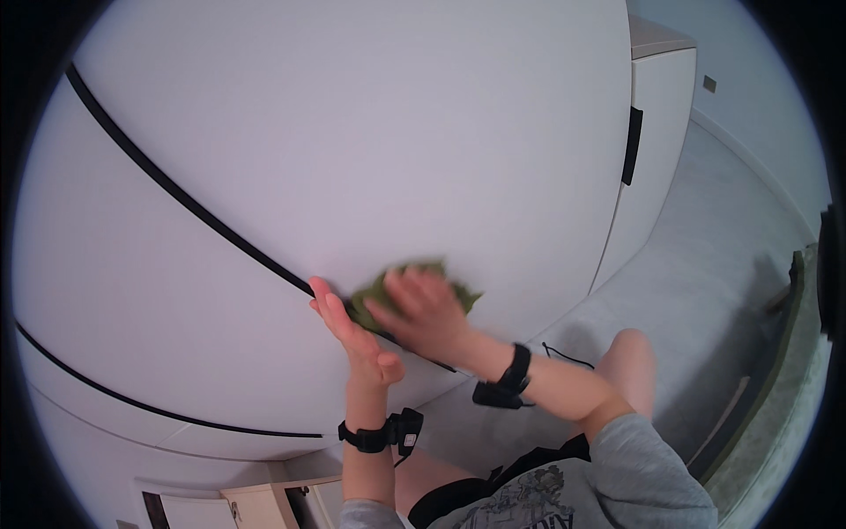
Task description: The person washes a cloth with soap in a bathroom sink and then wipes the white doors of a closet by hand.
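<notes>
A green cloth lies pressed flat against a large white cabinet door, with my right hand spread over it and blurred. My left hand is just left of the cloth, its palm side against the door edge by a long black strip handle; it holds nothing and its fingers are straight. Part of the black strip is hidden behind my hands. Both wrists wear black straps with small black boxes.
At the upper right is a white cabinet with a black handle. A green upholstered piece of furniture stands at the right on the grey floor. Another black strip runs at the lower left, above light wooden furniture. A thin black cable hangs near my knee.
</notes>
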A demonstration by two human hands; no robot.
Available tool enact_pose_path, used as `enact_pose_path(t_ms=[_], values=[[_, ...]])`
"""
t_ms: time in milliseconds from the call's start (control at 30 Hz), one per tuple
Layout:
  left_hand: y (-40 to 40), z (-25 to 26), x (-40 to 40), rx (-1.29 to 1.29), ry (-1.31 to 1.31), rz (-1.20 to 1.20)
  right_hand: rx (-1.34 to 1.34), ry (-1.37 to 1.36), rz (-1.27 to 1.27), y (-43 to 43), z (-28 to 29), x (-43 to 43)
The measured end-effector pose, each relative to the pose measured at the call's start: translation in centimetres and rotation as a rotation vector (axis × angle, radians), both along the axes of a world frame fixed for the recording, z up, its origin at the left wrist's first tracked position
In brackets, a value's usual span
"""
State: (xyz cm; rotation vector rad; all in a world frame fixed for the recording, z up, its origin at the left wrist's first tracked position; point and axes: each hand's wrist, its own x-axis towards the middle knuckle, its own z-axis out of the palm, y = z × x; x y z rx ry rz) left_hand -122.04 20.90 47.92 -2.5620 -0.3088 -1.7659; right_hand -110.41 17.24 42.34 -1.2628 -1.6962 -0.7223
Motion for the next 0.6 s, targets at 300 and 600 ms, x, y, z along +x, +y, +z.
enact_pose_path(t_ms=[300, 600], values=[[-0.4, -3.1, -0.8, 0.047, 0.098, 0.210, -0.034, 0.047, -0.156, -0.3, -7.6, 0.4], [0.3, -6.1, 1.4, 0.160, 0.167, 0.505, 0.388, 0.601, -0.470, 0.3, -5.5, 17.8]])
